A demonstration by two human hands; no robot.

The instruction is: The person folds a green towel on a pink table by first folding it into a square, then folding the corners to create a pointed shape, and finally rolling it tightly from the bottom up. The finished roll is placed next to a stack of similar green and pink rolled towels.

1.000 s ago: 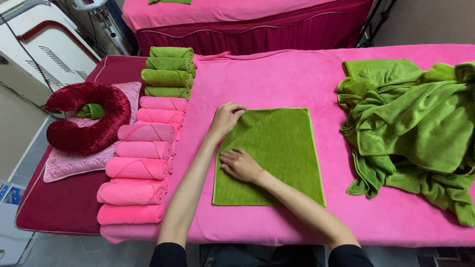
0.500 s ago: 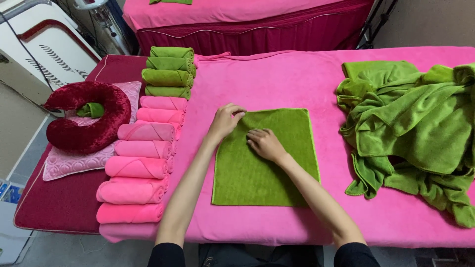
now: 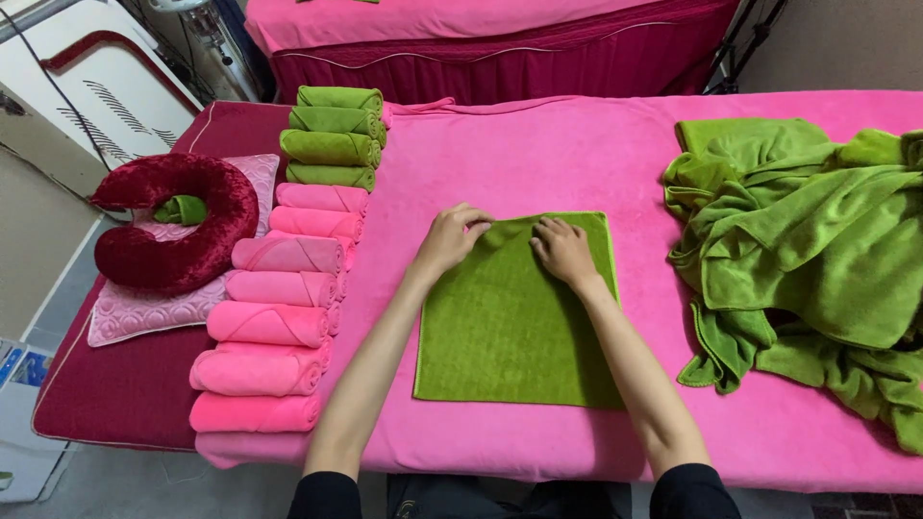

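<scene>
While both hands work at the far edge of the flat, folded, rectangular green terry towel (image 3: 514, 317), the towel lies spread on the pink-covered table (image 3: 577, 163), near its front edge and about midway along it.

Left hand (image 3: 450, 240): fingers curled over the towel's far left corner, pinching the cloth; the corner is lifted and turned inward, making a slanted fold.
Right hand (image 3: 564, 252): fingers bent, tips pressing down on the towel's far edge just right of that fold; it appears to hold the cloth flat rather than lift it. The two hands are near each other, not touching.

Surroundings:
- Right of the towel, apart from it: loose heap of crumpled green towels (image 3: 808, 250), reaching the table's right side.
- Left edge of the table: column of rolled towels. Four rolled green towels (image 3: 332, 135) at the far end; seven or so rolled pink towels (image 3: 279, 308) running toward the near end, touching one another.
- Further left, on a dark red surface: pale pink quilted square cushion (image 3: 144, 312), with a dark red velvet horseshoe-shaped pillow (image 3: 168, 235) on it; a small green roll (image 3: 183, 209) sits in the pillow's opening.
- Far side: second bed with pink cover and dark red skirt (image 3: 500, 48).
- Lower left floor: blue and white printed box (image 3: 19, 370), partly cut off; its label is too small to make out.
</scene>
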